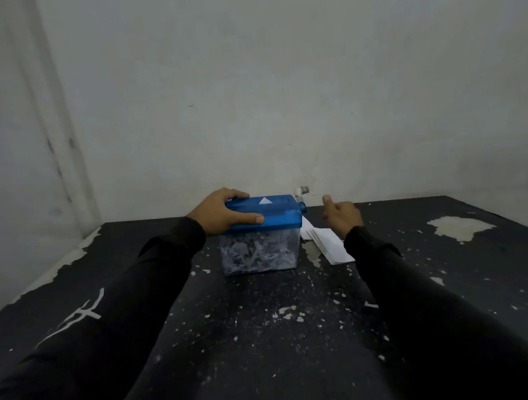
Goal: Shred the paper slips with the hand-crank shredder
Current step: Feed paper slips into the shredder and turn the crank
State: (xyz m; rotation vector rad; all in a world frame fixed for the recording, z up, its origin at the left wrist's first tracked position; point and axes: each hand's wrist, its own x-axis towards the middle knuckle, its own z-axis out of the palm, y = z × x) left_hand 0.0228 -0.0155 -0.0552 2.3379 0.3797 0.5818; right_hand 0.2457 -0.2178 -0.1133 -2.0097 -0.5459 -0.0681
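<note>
Your left hand (223,212) grips the blue lid of the shredder (260,233), which stands mid-table with a white slip corner (265,200) poking from its slot. Your right hand (341,215), loosely curled and holding nothing, hovers just right of it, near the crank (302,193). Keep pressing the lid down, take the crank, and turn it steadily; more paper slips (326,242) lie beside its base.

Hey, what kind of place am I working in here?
Probably a bare, worn indoor room, maybe a storeroom: a plain stained wall, a black table with peeling paint, and only the shredder and paper slips out.
</note>
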